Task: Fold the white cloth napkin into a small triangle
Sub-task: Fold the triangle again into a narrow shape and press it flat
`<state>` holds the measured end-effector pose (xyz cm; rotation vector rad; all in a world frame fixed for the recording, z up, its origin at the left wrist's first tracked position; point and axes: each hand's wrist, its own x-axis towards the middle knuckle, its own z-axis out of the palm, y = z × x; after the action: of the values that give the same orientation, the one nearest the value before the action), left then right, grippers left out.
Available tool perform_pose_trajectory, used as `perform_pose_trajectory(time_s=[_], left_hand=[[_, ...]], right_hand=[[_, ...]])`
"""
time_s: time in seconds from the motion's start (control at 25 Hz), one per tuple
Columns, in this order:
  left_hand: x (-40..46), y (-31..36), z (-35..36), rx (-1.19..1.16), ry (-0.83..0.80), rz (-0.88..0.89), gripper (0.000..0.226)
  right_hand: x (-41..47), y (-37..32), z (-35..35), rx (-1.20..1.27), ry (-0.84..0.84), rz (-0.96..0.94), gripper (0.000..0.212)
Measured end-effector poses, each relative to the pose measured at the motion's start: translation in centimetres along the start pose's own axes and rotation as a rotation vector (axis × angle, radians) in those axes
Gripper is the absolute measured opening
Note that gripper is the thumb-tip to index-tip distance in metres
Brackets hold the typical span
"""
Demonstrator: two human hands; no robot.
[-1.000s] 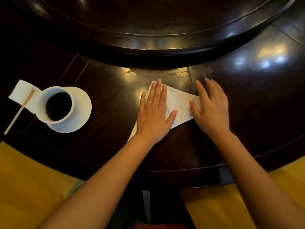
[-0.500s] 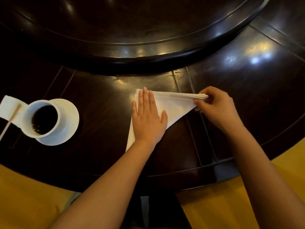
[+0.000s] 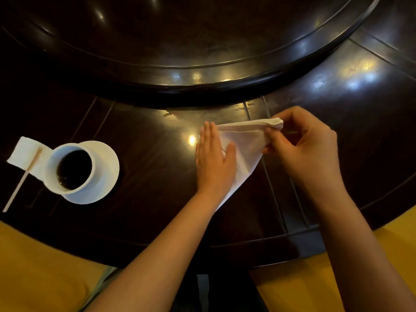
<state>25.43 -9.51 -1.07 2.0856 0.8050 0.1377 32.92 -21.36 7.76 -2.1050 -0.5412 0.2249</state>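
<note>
At the left of the frame a white cup [image 3: 74,168] with dark coffee stands on a white saucer [image 3: 105,176]. Just left of it lies a small paper napkin [image 3: 23,154] with a wooden stirrer [image 3: 21,183] across it. All rest on a dark wooden table [image 3: 146,210]. A round raised turntable [image 3: 202,52] fills the upper part.

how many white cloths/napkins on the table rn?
2. The white cloth napkin lies at centre, pressed flat by the left hand, its far corner pinched by the right hand. A small white napkin lies far left, behind the cup.
</note>
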Motion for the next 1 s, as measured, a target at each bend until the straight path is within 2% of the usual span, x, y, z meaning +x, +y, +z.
perform_pose_trajectory(time_s=[0.08,0.12,0.2,0.24,0.28,0.36,0.48,0.6,0.76,0.88,1.0], left_hand=[[0.9,-0.1,-3.4,-0.330,0.131,-0.077,0.051],[1.9,-0.4,-5.1,-0.430,0.090,-0.179,0.044],[4.1,-0.5,-7.8,-0.499,-0.205,-0.419,0.052],[5.0,-0.5,-8.6,-0.471,-0.357,-0.485,0.058],[5.8,-0.6,-8.9,-0.421,-0.462,-0.506,0.061],[7.0,-0.8,-8.9,-0.344,-0.538,-0.496,0.065],[7.8,-1.0,-8.8,-0.365,-0.549,-0.528,0.061],[8.0,-0.8,-8.7,-0.312,-0.488,-0.539,0.041],[7.8,-0.4,-8.6,-0.131,-0.398,-0.486,0.018],[7.6,-0.5,-8.6,-0.031,-0.375,-0.400,0.013],[7.3,-0.8,-8.3,0.010,-0.323,-0.351,0.008]], right_hand=[[0.2,-0.3,-0.1,-0.077,0.023,-0.073,0.002],[0.2,-0.5,0.1,-0.124,0.021,-0.103,0.002],[-0.4,-0.7,0.5,-0.193,-0.004,-0.142,0.003],[-0.8,-0.9,0.8,-0.211,-0.029,-0.169,0.003],[-1.3,-1.0,1.1,-0.224,-0.057,-0.203,0.005],[-2.6,-1.2,1.8,-0.245,-0.110,-0.275,0.007],[-4.7,-1.4,3.2,-0.309,-0.184,-0.356,0.004],[-7.2,-1.3,5.3,-0.367,-0.222,-0.447,0.005],[-9.6,-0.3,7.6,-0.412,-0.162,-0.525,0.009],[-10.7,0.6,9.1,-0.459,-0.110,-0.537,0.009],[-11.3,1.5,10.3,-0.534,-0.148,-0.527,0.006]])
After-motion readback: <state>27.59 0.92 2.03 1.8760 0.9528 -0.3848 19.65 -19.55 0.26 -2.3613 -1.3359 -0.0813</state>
